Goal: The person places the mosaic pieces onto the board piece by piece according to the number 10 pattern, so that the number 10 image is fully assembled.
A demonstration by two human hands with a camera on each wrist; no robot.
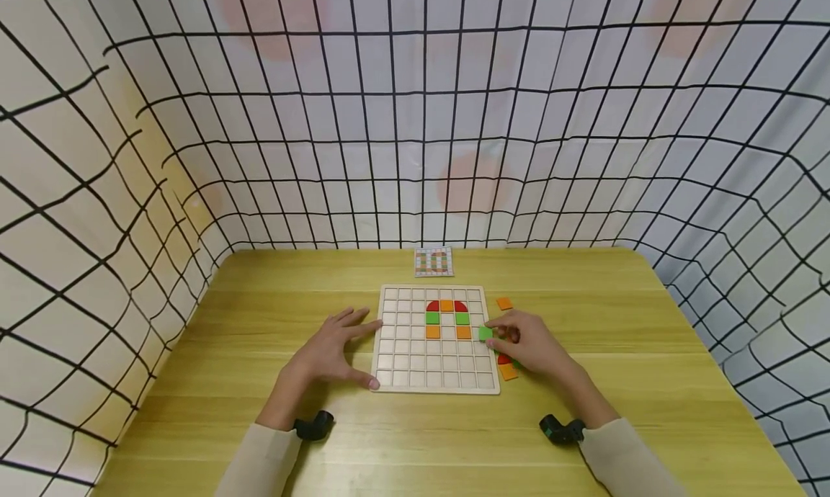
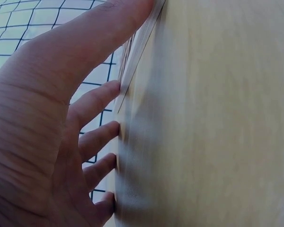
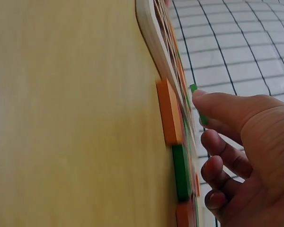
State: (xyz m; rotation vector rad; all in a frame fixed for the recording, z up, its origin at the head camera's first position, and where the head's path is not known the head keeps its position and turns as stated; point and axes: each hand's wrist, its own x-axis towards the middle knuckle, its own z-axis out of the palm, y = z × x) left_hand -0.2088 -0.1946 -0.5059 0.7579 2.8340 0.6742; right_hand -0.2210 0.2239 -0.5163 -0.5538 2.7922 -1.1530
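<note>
From where I stand, the tabletop [image 1: 596,302] is yellowish wood, its grain running side to side in paler and darker streaks. White sheeting [image 1: 408,115] rises behind its far edge and along both sides, ruled all over with black lines [image 1: 424,65]. Those at the back make a fairly tidy grid; to the left and right they bend and ripple, and on the left several stop short in little hooks. Faint reddish patches [image 1: 473,184] show on the back, one low near the middle and others high up to either side. A yellow blur [image 1: 191,205] tints the left side, while the right looks cooler and greyer.
</note>
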